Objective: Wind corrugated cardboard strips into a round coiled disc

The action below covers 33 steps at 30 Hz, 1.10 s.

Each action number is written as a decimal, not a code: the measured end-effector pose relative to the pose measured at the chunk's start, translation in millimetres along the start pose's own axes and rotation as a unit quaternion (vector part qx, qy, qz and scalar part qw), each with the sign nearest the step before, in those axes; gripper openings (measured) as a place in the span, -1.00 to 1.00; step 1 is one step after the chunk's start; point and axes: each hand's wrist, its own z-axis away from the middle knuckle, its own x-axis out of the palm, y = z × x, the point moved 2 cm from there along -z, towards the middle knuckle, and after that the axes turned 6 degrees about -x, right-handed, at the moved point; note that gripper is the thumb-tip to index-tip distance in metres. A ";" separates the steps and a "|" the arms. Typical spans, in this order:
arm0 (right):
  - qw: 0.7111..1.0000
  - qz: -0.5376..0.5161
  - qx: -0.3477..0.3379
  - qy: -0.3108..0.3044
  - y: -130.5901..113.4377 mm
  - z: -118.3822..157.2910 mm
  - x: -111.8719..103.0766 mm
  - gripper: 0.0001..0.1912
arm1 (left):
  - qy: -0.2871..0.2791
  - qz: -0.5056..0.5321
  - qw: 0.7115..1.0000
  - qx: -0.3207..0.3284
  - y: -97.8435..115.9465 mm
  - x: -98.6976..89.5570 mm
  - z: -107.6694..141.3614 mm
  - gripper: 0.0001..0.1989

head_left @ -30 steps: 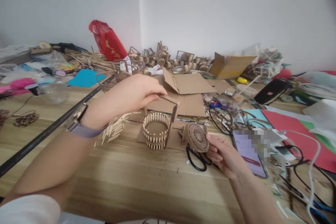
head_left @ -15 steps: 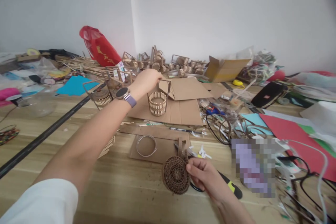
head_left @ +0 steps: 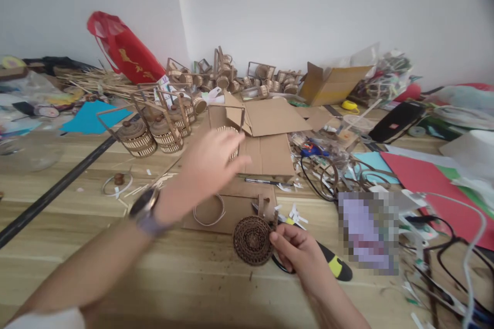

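Observation:
My right hand [head_left: 299,249] pinches a round coiled disc of brown corrugated cardboard [head_left: 252,240] by its right edge, above the table. Motion blurs my left hand [head_left: 208,169], which is in mid-air with thumb and fingers apart and nothing visible in it. Behind it a small slatted basket [head_left: 235,153] with a square upright handle stands on cardboard, partly hidden by the fingers. A thin pale ring [head_left: 223,213] lies on a cardboard piece between my hands. Beneath my right hand is a tool with a black and yellow handle [head_left: 335,266].
Several lidded baskets with handles [head_left: 137,139] stand at left. More small baskets [head_left: 266,85] are heaped by the wall near a red bag [head_left: 127,51]. An open carton [head_left: 335,85], a black speaker [head_left: 397,121], cables and coloured paper [head_left: 420,175] crowd the right.
My left hand has let go of the basket's handle and drawn back toward me, leaving the basket standing. My right hand still holds the disc. The view has shifted slightly.

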 end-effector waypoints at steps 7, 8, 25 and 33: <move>0.996 0.042 -0.024 0.071 -7.2 6.2 16.6 -0.39 | -0.171 0.022 0.976 -0.130 71.6 50.9 125.1 -0.01; 0.996 0.045 -0.026 0.073 -6.9 7.5 19.1 -0.39 | -0.164 0.013 0.976 -0.141 74.5 55.8 129.3 -0.03; 0.996 0.090 -0.015 -0.015 1.2 11.3 24.6 -0.46 | -0.112 0.025 0.993 -0.027 64.2 64.6 143.5 -0.46; 0.993 0.121 -0.017 -0.011 4.0 16.3 35.0 -0.45 | -0.111 0.119 0.982 -0.095 64.2 70.0 147.9 -0.20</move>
